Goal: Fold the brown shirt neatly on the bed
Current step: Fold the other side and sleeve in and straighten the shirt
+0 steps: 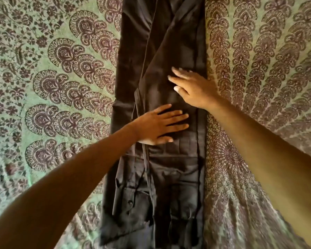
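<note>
The shirt (169, 168) is lying on the bed (258, 177), in the middle of the view, folded into one long narrow strip that is running from the near edge of the picture to the far edge. A cuff (131, 203) with dark buttons is showing on its near left part. The left hand (158, 126) is resting flat on the middle of the strip. Its fingers are straight and spread, pointing to the right, and it is grasping nothing. The right hand (194, 88) is a little farther up, near the right edge of the strip, with fingers stretched toward the left; it is also released, holding no cloth. It is slightly blurred, so I cannot tell if the palm is touching the shirt or is just above it. The two hands are near each other but apart. A green cover (61, 72) with a dark pattern is lying on the bed on both sides of the shirt.
</note>
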Available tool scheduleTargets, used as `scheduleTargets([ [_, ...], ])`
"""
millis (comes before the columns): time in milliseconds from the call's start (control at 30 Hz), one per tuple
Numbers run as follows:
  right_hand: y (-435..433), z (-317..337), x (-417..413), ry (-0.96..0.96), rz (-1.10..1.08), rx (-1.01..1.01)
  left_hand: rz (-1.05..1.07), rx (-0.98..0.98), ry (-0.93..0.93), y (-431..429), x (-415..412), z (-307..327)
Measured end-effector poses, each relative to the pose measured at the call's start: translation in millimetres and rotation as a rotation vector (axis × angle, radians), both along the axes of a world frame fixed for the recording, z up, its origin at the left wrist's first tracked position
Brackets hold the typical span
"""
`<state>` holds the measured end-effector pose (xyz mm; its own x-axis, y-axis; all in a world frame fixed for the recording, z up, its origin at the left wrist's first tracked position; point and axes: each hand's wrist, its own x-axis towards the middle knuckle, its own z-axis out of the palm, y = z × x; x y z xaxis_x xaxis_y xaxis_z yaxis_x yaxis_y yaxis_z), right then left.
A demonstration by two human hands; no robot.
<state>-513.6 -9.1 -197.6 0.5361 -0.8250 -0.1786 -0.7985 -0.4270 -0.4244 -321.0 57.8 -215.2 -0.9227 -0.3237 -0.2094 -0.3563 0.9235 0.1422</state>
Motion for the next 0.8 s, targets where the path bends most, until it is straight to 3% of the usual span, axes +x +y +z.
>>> scheduleTargets([
  [100, 15.1, -4.1, -3.1, 0.225, -0.018, -0.033, -0.166, 0.095, 0.051, 63.5, -4.8, -2.9],
  [267, 15.2, 10.5, 16.5, 0.382, -0.089, 0.021, -0.313, 0.206, 0.059, 197.3, 6.6, 1.5],
  [367, 40.6, 20.2, 19.7, 0.320, -0.111, 0.031, -0.272, 0.194, 0.044, 218.7, 6.0, 11.4],
  [500, 132.2, 21.4, 15.8, 0.126, 0.011, -0.026, 0.172, 0.111, 0.089, 180.4, 11.3, 22.0],
  [567, 181.9, 16.1, 5.6, 0.117, 0.006, -0.006, 0.279, 0.104, 0.030, 163.9, 23.7, 22.6],
  [800, 244.6, 10.6, 2.6, 0.281, -0.149, 0.053, -0.014, 0.147, -0.036, 233.9, 52.2, 19.0],
])
